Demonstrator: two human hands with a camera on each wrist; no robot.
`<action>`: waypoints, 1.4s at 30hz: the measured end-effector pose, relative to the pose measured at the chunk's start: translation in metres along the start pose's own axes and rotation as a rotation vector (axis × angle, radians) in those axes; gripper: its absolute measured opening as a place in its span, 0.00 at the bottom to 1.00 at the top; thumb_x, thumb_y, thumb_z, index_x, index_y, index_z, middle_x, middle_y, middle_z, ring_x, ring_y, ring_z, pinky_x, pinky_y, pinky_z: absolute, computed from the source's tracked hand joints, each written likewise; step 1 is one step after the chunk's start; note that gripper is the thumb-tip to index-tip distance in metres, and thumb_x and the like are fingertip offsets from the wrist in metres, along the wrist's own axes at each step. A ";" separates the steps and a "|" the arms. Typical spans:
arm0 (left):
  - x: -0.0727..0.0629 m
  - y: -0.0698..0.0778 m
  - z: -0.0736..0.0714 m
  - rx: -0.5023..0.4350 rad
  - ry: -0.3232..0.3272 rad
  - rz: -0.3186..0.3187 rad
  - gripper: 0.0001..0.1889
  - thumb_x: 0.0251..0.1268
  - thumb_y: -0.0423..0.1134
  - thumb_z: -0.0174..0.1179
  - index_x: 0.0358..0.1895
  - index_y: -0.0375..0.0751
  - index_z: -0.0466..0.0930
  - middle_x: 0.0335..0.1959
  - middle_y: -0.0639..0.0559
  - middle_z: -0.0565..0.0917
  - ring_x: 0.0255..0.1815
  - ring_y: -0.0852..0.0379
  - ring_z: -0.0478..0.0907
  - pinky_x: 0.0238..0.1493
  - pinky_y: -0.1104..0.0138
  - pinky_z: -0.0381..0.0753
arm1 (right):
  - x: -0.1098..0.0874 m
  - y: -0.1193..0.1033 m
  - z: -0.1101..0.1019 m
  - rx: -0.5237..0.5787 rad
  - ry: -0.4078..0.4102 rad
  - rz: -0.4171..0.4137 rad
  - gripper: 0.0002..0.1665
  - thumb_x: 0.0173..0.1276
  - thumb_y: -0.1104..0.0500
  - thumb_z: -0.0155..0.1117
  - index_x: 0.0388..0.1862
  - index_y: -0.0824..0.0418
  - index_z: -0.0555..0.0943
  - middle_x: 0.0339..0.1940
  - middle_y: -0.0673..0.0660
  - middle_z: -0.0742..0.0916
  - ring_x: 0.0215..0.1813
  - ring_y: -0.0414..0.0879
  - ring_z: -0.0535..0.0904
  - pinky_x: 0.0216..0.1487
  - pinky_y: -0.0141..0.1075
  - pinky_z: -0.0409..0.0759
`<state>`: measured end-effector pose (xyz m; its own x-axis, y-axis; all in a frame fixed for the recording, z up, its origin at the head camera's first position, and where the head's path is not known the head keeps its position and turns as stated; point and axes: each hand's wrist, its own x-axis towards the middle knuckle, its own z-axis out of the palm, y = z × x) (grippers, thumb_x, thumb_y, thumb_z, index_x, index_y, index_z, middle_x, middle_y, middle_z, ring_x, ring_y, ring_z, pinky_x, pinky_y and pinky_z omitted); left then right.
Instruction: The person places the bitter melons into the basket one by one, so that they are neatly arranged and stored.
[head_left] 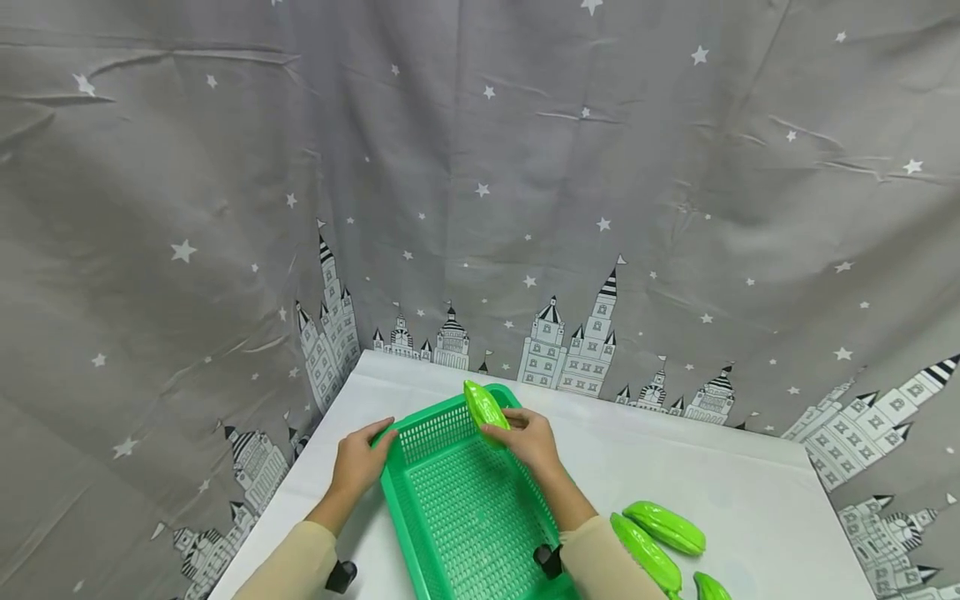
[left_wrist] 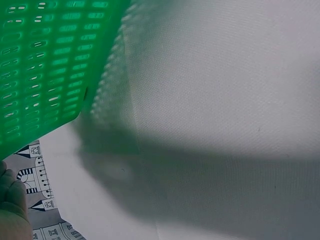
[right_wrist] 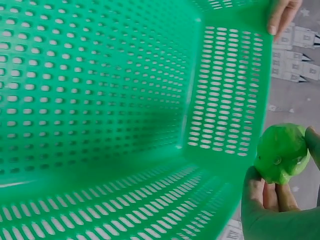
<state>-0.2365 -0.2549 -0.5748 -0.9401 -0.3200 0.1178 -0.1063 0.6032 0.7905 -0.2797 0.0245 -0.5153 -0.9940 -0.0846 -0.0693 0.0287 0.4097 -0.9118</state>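
A green plastic basket [head_left: 476, 512] with slotted walls stands on the white table. My left hand [head_left: 357, 460] grips its rim at the far left corner; in the right wrist view the left fingers [right_wrist: 281, 17] show on that rim. Over the far right corner, my right hand [head_left: 534, 442] holds a bright green, elongated, ridged vegetable [head_left: 482, 406] between thumb and fingers. Its lumpy end [right_wrist: 281, 154] faces the right wrist camera. The basket's floor is bare where it shows. In the left wrist view only part of the left hand [left_wrist: 12, 210] appears, beside the basket wall [left_wrist: 50, 65].
Right of the basket, several similar green vegetables [head_left: 665, 527] lie on the white table [head_left: 720, 483], near the right sleeve [head_left: 607, 558]. A grey curtain [head_left: 480, 167] printed with stars and castles hangs behind and around the table.
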 end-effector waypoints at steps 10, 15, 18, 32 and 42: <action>-0.002 0.000 0.001 0.005 0.007 -0.004 0.19 0.73 0.40 0.62 0.62 0.38 0.81 0.60 0.40 0.82 0.64 0.37 0.75 0.66 0.46 0.73 | 0.001 0.032 0.016 -0.076 0.036 0.061 0.32 0.56 0.51 0.82 0.53 0.69 0.83 0.46 0.61 0.87 0.49 0.56 0.83 0.50 0.49 0.85; -0.002 -0.001 0.002 -0.001 0.005 -0.002 0.19 0.73 0.40 0.62 0.62 0.37 0.81 0.60 0.39 0.81 0.64 0.37 0.75 0.66 0.45 0.74 | 0.002 0.045 0.029 -0.038 0.058 0.058 0.33 0.55 0.53 0.83 0.52 0.71 0.82 0.44 0.61 0.88 0.46 0.54 0.84 0.46 0.46 0.86; -0.002 -0.003 0.004 -0.007 0.008 -0.006 0.19 0.73 0.41 0.63 0.62 0.38 0.82 0.60 0.40 0.82 0.64 0.38 0.76 0.66 0.46 0.74 | 0.001 0.050 0.036 -0.019 0.073 0.077 0.32 0.54 0.54 0.83 0.52 0.72 0.82 0.44 0.61 0.88 0.45 0.53 0.84 0.44 0.44 0.87; -0.001 -0.003 0.002 -0.009 0.013 -0.002 0.19 0.73 0.41 0.62 0.62 0.38 0.81 0.60 0.40 0.82 0.64 0.38 0.76 0.66 0.47 0.75 | -0.009 0.068 0.049 -0.115 0.173 -0.024 0.29 0.55 0.57 0.82 0.50 0.74 0.84 0.41 0.63 0.88 0.42 0.53 0.84 0.43 0.48 0.86; -0.002 -0.005 0.003 -0.015 0.016 0.007 0.19 0.73 0.41 0.63 0.62 0.38 0.82 0.60 0.40 0.82 0.64 0.38 0.76 0.65 0.47 0.75 | -0.012 0.072 0.052 -0.234 0.140 -0.010 0.26 0.57 0.57 0.81 0.47 0.74 0.83 0.35 0.58 0.87 0.36 0.48 0.81 0.36 0.44 0.85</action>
<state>-0.2353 -0.2548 -0.5805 -0.9353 -0.3278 0.1333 -0.0946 0.5947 0.7984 -0.2600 0.0079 -0.6010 -0.9995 0.0304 0.0104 0.0103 0.6095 -0.7927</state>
